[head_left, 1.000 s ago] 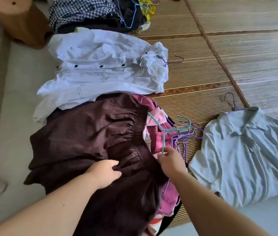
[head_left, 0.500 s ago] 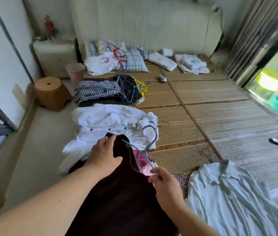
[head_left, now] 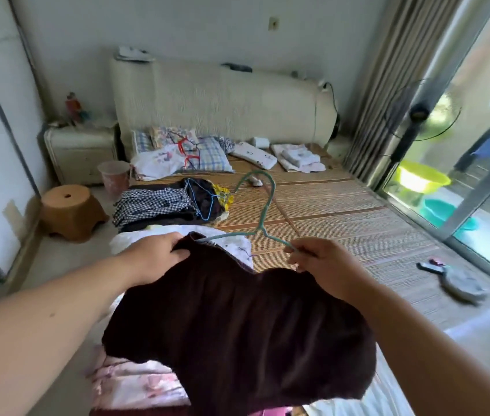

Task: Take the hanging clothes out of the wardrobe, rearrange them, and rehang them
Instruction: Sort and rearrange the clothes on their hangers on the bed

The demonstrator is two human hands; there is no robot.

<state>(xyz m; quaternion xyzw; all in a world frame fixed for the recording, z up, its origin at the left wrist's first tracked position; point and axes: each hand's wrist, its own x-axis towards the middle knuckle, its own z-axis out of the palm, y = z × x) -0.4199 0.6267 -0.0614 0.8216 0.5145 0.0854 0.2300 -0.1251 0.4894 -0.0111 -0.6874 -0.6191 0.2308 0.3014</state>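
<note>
— Holding what, seen from the head camera?
— The left hand (head_left: 153,253) grips the top edge of a dark brown garment (head_left: 237,319), with the fingers curled over the cloth. The right hand (head_left: 324,265) pinches one arm of a teal wire hanger (head_left: 263,211) between thumb and fingers. I cannot tell whether it also has hold of the cloth that reaches up to it.
— Where is the garment?
— It is lifted in front of the person, spread between the two hands and hanging down over the lower middle of the view. The hanger's other arm runs into the cloth just beside the left hand. Its hook points up and away, toward the far end of the bed.
— And underneath?
— A pink flowered cloth (head_left: 129,382) shows below the garment's left edge, and a white jacket (head_left: 231,243) peeks out just beyond the left hand.
— Further off?
— A heap with a checked garment (head_left: 150,202) and a blue hanger (head_left: 201,199) lies on the woven mat (head_left: 357,229), beyond the jacket. A brown stool (head_left: 68,210) stands on the floor to the left of the heap. Pillows (head_left: 204,154) lie against the padded headboard (head_left: 222,100). On the right, a fan (head_left: 420,112) stands beside the striped curtain (head_left: 387,85), with a yellow-green basin (head_left: 420,177) behind the glass.
</note>
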